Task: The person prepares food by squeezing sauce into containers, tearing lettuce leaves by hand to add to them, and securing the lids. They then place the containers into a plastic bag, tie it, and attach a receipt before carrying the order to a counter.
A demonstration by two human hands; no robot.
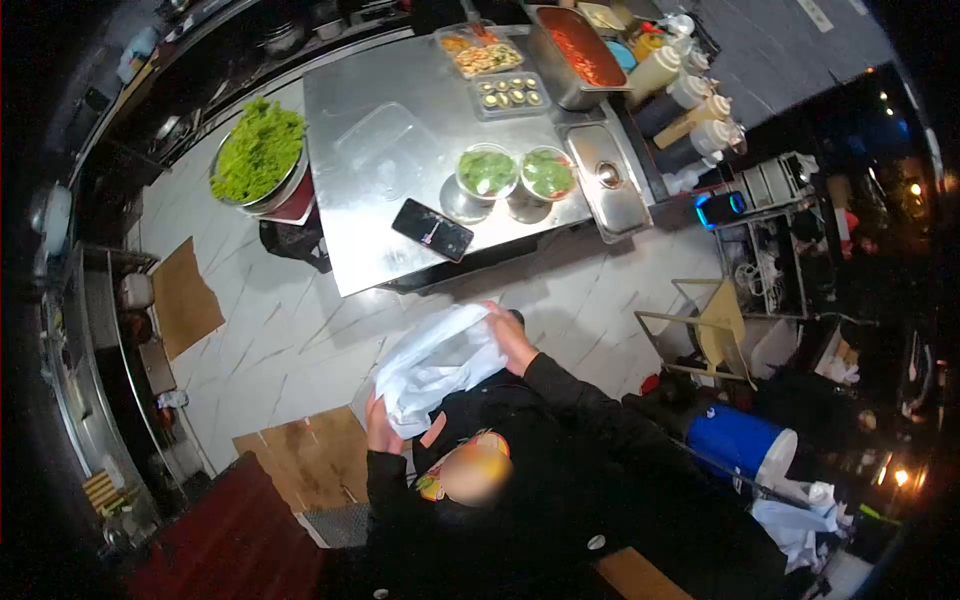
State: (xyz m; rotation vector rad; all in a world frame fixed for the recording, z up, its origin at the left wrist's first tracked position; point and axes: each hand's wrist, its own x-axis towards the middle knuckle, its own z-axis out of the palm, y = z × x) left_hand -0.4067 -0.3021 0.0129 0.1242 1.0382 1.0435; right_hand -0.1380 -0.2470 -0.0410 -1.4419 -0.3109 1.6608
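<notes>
A thin white plastic bag (437,362) is stretched between my two hands in front of my chest. My left hand (381,427) is closed on its lower left edge, and my right hand (511,338) grips its upper right edge. The bag's mouth looks spread apart; I cannot see whether anything is inside. Beyond it, on the steel table (365,265), lies a dark phone (432,230). Two round clear containers with leafy greens, one on the left (487,173) and another on the right (548,174), stand near the table's front right.
A bowl of lettuce (258,155) stands left of the table. At the back are a tray of halved eggs (508,95), a pan of red sauce (578,55) and several squeeze bottles (690,95). Flattened cardboard (310,455) lies on the floor. A folding chair (715,325) stands right.
</notes>
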